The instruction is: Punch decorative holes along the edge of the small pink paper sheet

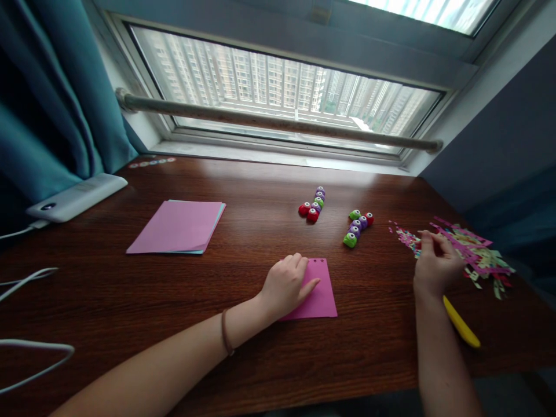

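Observation:
My left hand (289,284) rests on a small pink sheet of paper (324,301), thumb spread away from the fingers, pressing it to the table. A few small dark star shapes run along the sheet's top edge. To the right, my right hand (436,260) is raised with its fingertips pinched together. Whatever is between them is too small to make out. It hovers beside a scatter of tiny coloured paper bits (408,238) and a heap of pink, green and yellow paper scraps (482,249). Partly behind my right forearm lies a slim yellow object (463,324).
Two clusters of small red, green and purple pieces with eye-like dots, one on the left (316,204) and one on the right (357,227), lie mid-table. A paper stack (178,226) is at left, near a white device (80,197) and white cable (39,344). A window stands behind.

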`<action>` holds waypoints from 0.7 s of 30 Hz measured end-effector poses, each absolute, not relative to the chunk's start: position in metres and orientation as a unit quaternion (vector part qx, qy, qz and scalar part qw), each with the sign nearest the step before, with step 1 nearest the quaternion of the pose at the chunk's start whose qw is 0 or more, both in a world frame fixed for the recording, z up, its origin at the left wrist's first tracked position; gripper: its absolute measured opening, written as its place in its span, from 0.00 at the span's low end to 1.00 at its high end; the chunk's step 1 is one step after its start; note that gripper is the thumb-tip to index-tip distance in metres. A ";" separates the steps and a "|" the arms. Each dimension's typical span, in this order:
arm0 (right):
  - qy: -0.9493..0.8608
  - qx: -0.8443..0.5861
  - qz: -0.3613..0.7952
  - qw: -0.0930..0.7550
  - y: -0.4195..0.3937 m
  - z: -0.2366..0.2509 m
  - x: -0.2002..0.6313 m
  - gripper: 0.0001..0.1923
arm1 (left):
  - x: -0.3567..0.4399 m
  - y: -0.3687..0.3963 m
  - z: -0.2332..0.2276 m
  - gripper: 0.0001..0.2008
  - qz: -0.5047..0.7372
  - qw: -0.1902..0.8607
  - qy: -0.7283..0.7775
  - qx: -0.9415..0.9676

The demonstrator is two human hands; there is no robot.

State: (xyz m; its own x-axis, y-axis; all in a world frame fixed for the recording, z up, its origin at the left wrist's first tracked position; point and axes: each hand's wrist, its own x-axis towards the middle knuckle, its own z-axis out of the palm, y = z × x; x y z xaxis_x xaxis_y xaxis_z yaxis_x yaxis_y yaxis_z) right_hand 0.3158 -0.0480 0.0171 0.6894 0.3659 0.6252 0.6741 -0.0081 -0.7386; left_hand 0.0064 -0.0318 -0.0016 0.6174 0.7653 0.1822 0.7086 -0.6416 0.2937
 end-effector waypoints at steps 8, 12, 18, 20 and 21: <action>-0.575 -0.616 0.311 0.441 -0.042 -0.001 0.250 0.20 | 0.006 -0.032 -0.001 0.16 0.139 0.081 0.411 0.897; -0.626 -0.620 0.231 0.413 -0.037 -0.009 0.249 0.18 | 0.006 -0.032 0.000 0.15 0.140 0.077 0.409 0.898; -0.663 -0.609 0.148 0.409 -0.031 -0.015 0.260 0.18 | 0.006 -0.032 0.000 0.15 0.134 0.075 0.410 0.899; -0.661 -0.610 0.142 0.413 -0.031 -0.015 0.261 0.17 | 0.006 -0.032 -0.001 0.15 0.137 0.073 0.409 0.899; -0.659 -0.609 0.143 0.418 -0.031 -0.015 0.261 0.17 | 0.006 -0.032 -0.001 0.15 0.138 0.071 0.409 0.899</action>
